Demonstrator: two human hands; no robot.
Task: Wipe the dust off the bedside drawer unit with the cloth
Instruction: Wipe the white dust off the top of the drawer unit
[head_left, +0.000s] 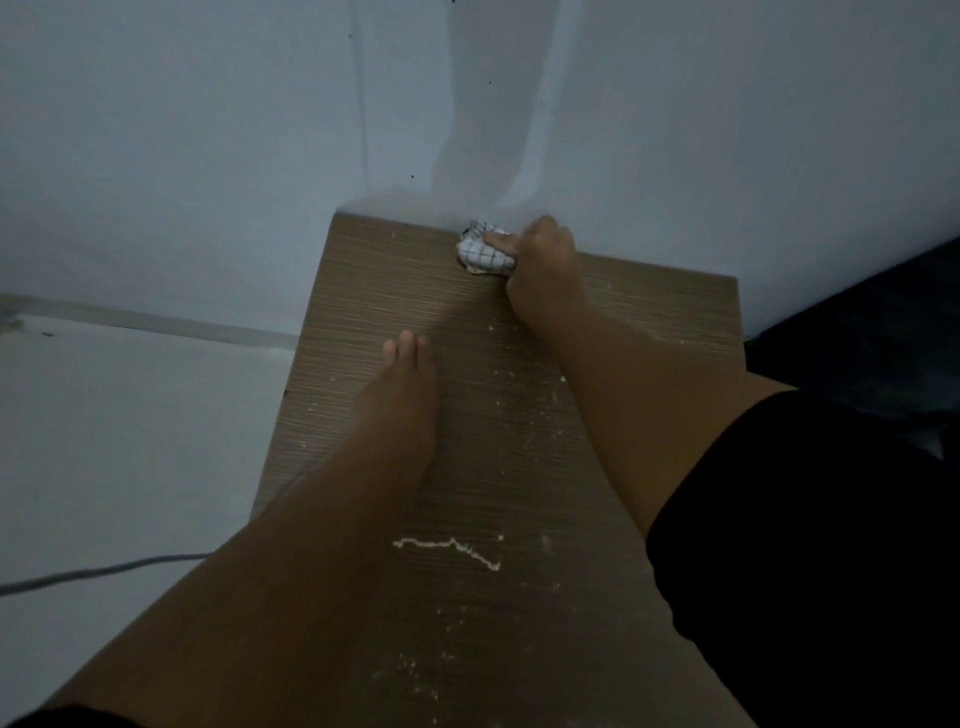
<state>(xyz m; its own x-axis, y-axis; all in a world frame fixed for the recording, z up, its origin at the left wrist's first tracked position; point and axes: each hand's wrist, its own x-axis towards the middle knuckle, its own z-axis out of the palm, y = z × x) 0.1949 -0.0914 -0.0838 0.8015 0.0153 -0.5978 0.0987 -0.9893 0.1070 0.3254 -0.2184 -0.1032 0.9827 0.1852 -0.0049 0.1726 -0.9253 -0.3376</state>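
Nearest me, pale dust streaks (447, 552) lay on the drawer unit (363, 280) top. My left hand (402, 395) rested flat at its middle, fingers straight. Farther right, at the far edge against the wall (208, 156), my right hand (540, 260) gripped the bunched checked cloth (480, 252).

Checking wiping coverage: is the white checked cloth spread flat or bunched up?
Bunched up: the white checked cloth is a crumpled wad gripped by the right hand at the wooden unit top's back edge.
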